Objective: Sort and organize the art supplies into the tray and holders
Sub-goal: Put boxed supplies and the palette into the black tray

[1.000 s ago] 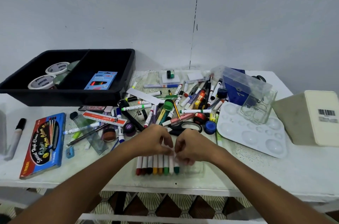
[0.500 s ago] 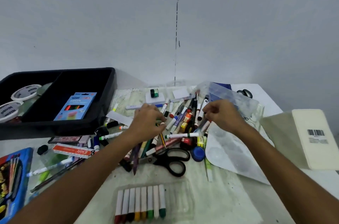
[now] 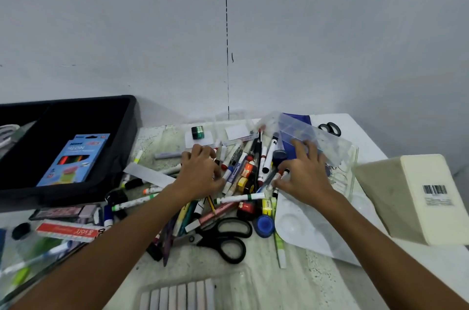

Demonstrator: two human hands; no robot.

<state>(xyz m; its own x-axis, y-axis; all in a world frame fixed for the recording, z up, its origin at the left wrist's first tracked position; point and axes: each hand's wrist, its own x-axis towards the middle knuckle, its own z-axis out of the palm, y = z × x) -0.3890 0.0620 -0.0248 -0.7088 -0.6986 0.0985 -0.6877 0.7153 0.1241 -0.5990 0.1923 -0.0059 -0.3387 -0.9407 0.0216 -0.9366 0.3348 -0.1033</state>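
A heap of markers and pens (image 3: pixel 250 167) lies mid-table. My left hand (image 3: pixel 200 174) is on the heap's left side, fingers curled down around some markers, fingertips hidden among them. My right hand (image 3: pixel 305 172) lies on the right side with fingers spread, touching red-tipped markers and the clear plastic organizer (image 3: pixel 314 133). The black tray (image 3: pixel 128 132) stands at the left and holds a blue neon pencil box (image 3: pixel 73 157). A clear case of markers (image 3: pixel 177 297) lies at the near edge.
Black scissors (image 3: pixel 224 236) and a blue paint pot (image 3: pixel 265 224) lie just in front of the heap. A white palette (image 3: pixel 304 231) lies under my right wrist. A cream box (image 3: pixel 418 195) stands at the right. Small scissors (image 3: pixel 330 128) lie by the wall.
Both hands left the marker case at the near edge and moved forward into the heap. In the last half second they dropped lower onto the markers and the view tilted closer.
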